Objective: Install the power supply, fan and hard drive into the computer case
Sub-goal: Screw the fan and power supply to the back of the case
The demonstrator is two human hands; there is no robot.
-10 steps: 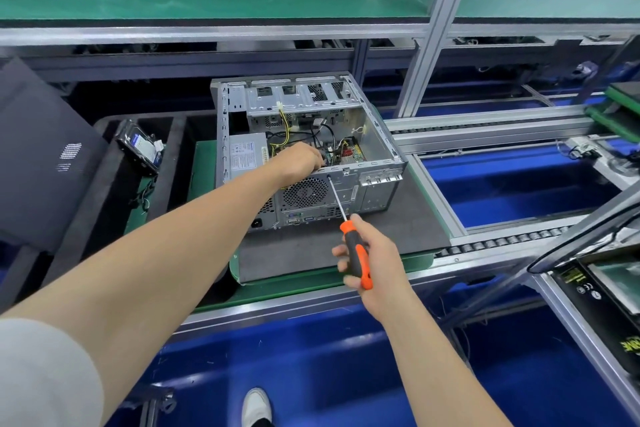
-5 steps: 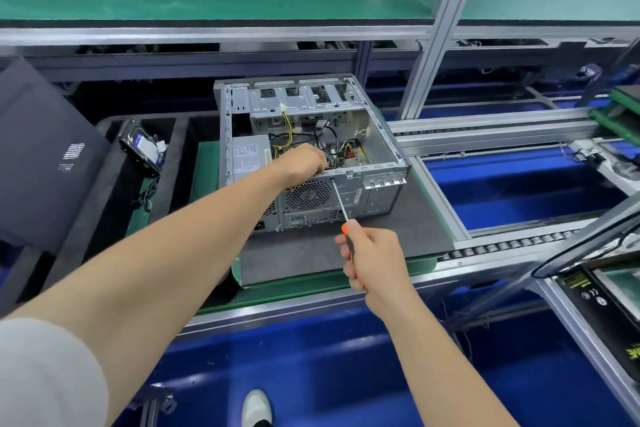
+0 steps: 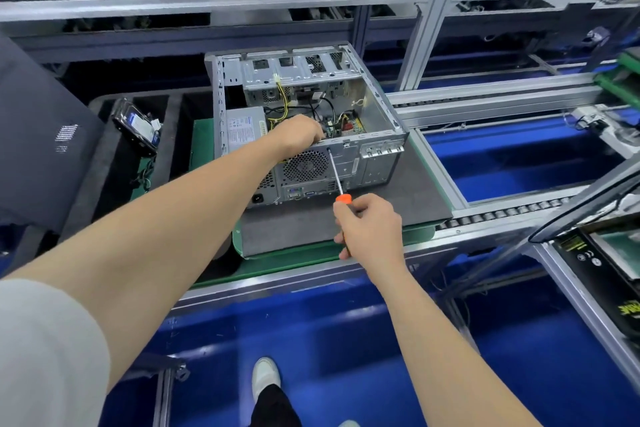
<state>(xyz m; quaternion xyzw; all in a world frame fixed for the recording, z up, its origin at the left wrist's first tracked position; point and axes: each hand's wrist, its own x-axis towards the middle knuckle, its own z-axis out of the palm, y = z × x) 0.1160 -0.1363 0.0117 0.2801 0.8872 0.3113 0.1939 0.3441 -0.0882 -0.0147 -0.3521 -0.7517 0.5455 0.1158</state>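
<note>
**Fan screw at the rear panel: hold the frame, keep the driver square**

The computer case [image 3: 381, 121] lies open side up on the dark mat [image 3: 408, 191], rear panel nearest you. The fan [image 3: 304, 166] sits behind the round grille. It is probably light, brittle plastic, so steady it by its frame, never the blades. Your left hand [image 3: 298, 133] reaches over the rear edge into the case. Its fingers are hidden, so I cannot tell whether they clasp anything. Your right hand [image 3: 370, 229] is wrapped round the screwdriver [image 3: 335, 172], tip at the grille's upper right corner.
</note>
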